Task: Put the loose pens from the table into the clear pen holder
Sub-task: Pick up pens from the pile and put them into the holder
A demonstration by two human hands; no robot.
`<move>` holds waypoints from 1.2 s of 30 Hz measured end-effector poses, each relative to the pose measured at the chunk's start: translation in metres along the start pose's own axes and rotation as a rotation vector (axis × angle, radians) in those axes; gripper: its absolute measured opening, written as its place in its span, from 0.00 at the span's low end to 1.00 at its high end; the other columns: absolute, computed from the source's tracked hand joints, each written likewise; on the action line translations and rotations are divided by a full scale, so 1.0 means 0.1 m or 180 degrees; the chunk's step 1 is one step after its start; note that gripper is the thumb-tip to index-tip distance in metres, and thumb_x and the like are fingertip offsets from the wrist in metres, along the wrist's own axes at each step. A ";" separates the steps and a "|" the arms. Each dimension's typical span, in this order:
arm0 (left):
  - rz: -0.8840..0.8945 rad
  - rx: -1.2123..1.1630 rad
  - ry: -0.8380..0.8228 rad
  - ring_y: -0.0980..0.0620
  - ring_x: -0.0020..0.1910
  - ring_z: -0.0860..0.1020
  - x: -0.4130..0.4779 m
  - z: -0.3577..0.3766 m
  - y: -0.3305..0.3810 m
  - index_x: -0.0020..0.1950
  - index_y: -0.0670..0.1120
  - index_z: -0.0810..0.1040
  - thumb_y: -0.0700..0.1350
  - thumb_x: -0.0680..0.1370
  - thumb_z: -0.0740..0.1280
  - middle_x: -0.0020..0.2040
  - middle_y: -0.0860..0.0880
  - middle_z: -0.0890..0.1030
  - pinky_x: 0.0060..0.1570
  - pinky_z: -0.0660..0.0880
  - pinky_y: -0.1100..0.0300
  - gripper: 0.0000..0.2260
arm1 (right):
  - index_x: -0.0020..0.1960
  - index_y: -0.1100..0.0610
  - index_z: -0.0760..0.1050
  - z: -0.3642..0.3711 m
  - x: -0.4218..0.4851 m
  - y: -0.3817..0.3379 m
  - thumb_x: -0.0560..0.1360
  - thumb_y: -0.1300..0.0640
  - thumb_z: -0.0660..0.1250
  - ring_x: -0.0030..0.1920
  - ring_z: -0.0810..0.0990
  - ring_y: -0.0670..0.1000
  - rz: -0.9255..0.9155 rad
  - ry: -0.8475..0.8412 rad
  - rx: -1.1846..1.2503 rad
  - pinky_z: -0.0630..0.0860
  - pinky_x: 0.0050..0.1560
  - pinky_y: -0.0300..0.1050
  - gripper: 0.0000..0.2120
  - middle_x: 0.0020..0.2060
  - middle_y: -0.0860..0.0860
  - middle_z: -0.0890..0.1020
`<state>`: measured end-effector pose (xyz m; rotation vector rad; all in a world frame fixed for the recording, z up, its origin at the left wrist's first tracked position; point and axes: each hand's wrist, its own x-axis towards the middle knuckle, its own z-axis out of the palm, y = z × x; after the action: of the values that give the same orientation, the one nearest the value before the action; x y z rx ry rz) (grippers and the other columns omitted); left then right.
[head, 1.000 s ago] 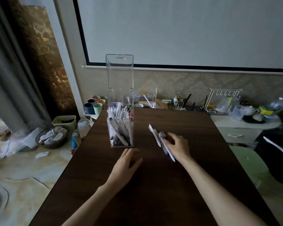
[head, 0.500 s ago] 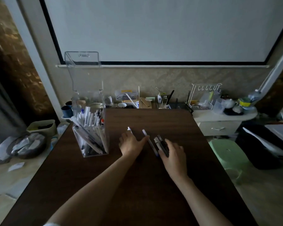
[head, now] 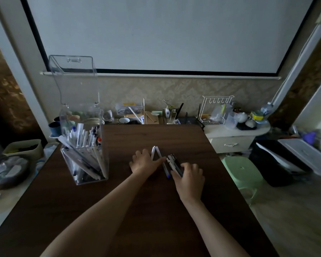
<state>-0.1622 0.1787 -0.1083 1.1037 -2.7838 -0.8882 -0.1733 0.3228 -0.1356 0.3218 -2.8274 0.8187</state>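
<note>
A dark wooden table (head: 146, 210) seen from above, both bare forearms reaching across it. The clear pen holder (head: 85, 154), already crowded with pens and its tall lid standing open, sits near the table's left edge. The loose pens (head: 171, 163) lie in a small cluster toward the middle of the table, nearer its right edge. A second ago the left hand (head: 144, 162) rested just in front of the holder; it has since crossed over and now lies flat beside two white pens (head: 157, 153), thumb against them, its grip open. The right hand (head: 190, 175) has stayed by the cluster, fingers curled over the dark pens; whether its grip has closed on them cannot be told. Both hands appear to be gathering the pens, which are not yet lifted.
</note>
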 end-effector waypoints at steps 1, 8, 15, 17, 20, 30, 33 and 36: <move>0.0012 0.0050 0.0009 0.41 0.66 0.66 -0.01 0.01 0.01 0.67 0.45 0.64 0.66 0.69 0.65 0.67 0.41 0.67 0.62 0.66 0.46 0.35 | 0.59 0.53 0.72 0.00 0.00 0.00 0.73 0.45 0.65 0.59 0.72 0.54 0.0026 0.0017 0.0019 0.69 0.57 0.50 0.18 0.57 0.53 0.75; 0.0218 0.0073 0.0200 0.42 0.62 0.70 -0.11 -0.02 -0.04 0.61 0.43 0.69 0.51 0.74 0.66 0.63 0.42 0.71 0.59 0.70 0.48 0.20 | 0.59 0.55 0.73 -0.03 0.00 -0.01 0.73 0.47 0.65 0.58 0.73 0.55 0.0157 0.0084 0.0078 0.69 0.57 0.49 0.18 0.57 0.54 0.76; 0.0108 0.0697 0.0042 0.44 0.54 0.77 -0.32 -0.21 -0.17 0.57 0.41 0.73 0.52 0.77 0.63 0.57 0.43 0.77 0.42 0.71 0.54 0.16 | 0.59 0.55 0.72 -0.10 -0.03 -0.09 0.73 0.46 0.65 0.59 0.73 0.55 0.0048 -0.0095 -0.0211 0.69 0.57 0.51 0.19 0.57 0.54 0.76; 0.0099 0.1040 -0.0176 0.45 0.53 0.78 -0.38 -0.29 -0.19 0.56 0.42 0.75 0.55 0.76 0.63 0.54 0.45 0.79 0.42 0.70 0.56 0.17 | 0.61 0.56 0.70 -0.17 0.03 -0.15 0.73 0.46 0.66 0.60 0.73 0.56 0.0157 -0.0611 -0.0354 0.70 0.57 0.52 0.21 0.59 0.54 0.75; 0.0171 0.1252 -0.0432 0.45 0.55 0.77 -0.46 -0.39 -0.25 0.55 0.43 0.74 0.58 0.73 0.66 0.55 0.45 0.78 0.45 0.70 0.56 0.20 | 0.61 0.59 0.68 -0.34 0.13 -0.31 0.71 0.50 0.69 0.54 0.77 0.55 0.0573 -0.1681 -0.0250 0.75 0.50 0.50 0.23 0.57 0.55 0.75; 0.0195 0.0080 -0.1064 0.52 0.27 0.74 -0.67 -0.49 -0.41 0.35 0.45 0.67 0.45 0.75 0.67 0.33 0.47 0.73 0.26 0.73 0.62 0.12 | 0.37 0.58 0.71 -0.37 0.00 -0.33 0.72 0.53 0.69 0.36 0.76 0.51 0.0461 -0.1996 0.0359 0.66 0.30 0.41 0.11 0.33 0.52 0.74; 0.0333 -0.0452 -0.0964 0.50 0.33 0.75 -0.77 -0.53 -0.54 0.34 0.43 0.72 0.45 0.74 0.68 0.32 0.48 0.75 0.38 0.76 0.53 0.11 | 0.40 0.62 0.76 -0.42 -0.10 -0.38 0.74 0.54 0.66 0.37 0.77 0.51 0.0330 -0.2027 0.1052 0.69 0.35 0.43 0.11 0.35 0.55 0.77; 0.0556 -0.1759 -0.0704 0.50 0.34 0.79 -0.95 -0.72 -0.65 0.39 0.41 0.77 0.40 0.75 0.67 0.33 0.47 0.80 0.48 0.78 0.47 0.05 | 0.46 0.61 0.78 -0.49 -0.19 -0.54 0.75 0.54 0.65 0.42 0.81 0.53 0.0123 -0.1838 0.1871 0.74 0.41 0.45 0.10 0.42 0.57 0.82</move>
<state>-0.0345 0.1647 -0.0636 0.6973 -2.4717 -1.6957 -0.1361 0.3072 -0.0720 0.6775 -3.0142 1.8203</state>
